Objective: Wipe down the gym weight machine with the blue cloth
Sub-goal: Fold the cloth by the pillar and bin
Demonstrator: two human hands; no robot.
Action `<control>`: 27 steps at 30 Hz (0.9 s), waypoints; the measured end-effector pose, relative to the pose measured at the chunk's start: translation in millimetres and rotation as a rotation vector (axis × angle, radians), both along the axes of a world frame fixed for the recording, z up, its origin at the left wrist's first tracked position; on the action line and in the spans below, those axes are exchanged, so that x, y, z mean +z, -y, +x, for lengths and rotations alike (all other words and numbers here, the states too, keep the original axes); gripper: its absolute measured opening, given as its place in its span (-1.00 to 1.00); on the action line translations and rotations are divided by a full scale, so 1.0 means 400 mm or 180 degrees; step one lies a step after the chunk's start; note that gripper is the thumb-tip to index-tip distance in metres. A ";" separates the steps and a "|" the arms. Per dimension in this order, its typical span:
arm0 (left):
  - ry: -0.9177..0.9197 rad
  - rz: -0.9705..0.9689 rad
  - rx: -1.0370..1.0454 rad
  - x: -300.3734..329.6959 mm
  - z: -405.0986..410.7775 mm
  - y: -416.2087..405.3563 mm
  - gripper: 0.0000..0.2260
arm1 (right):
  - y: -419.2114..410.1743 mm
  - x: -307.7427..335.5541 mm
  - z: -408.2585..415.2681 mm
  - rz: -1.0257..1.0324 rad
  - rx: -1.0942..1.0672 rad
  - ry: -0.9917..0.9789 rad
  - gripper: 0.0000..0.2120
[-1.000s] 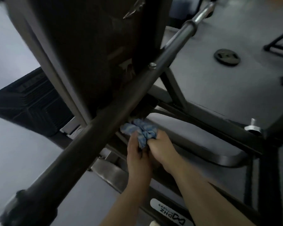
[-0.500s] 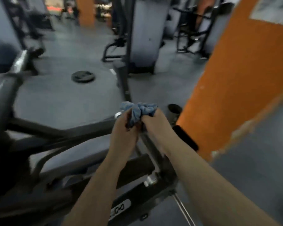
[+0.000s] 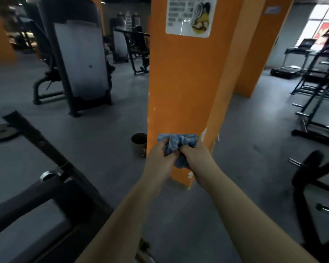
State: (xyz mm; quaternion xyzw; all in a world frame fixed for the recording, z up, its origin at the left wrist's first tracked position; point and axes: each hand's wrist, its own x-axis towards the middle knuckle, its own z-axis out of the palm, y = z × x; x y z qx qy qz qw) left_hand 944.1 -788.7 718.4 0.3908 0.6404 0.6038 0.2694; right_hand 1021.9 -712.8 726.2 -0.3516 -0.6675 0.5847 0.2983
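The blue cloth point(image 3: 176, 144) is bunched up between both hands, held in the air in front of an orange pillar. My left hand point(image 3: 160, 158) grips its left side and my right hand point(image 3: 197, 158) grips its right side, fingers curled into the fabric. The dark frame of the weight machine point(image 3: 51, 154) runs across the lower left, well away from the cloth, with a grey pad point(image 3: 21, 194) and a chrome knob point(image 3: 47, 175).
The orange pillar point(image 3: 180, 82) stands straight ahead with a sign on it. A dark cup point(image 3: 140, 144) sits on the floor at its base. A weight plate point(image 3: 0, 132) lies far left. Other machines point(image 3: 78, 54) and racks point(image 3: 315, 103) stand around on grey floor.
The view swung right and up, away from the machine toward the pillar. Both hands came off the machine frame with the bunched cloth and now hold it in the air.
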 end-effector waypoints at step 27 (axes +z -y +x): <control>0.2215 0.0460 0.1913 -0.267 -0.030 -0.903 -0.63 | -0.984 -0.258 -0.085 -0.0917 0.1036 0.0545 -0.82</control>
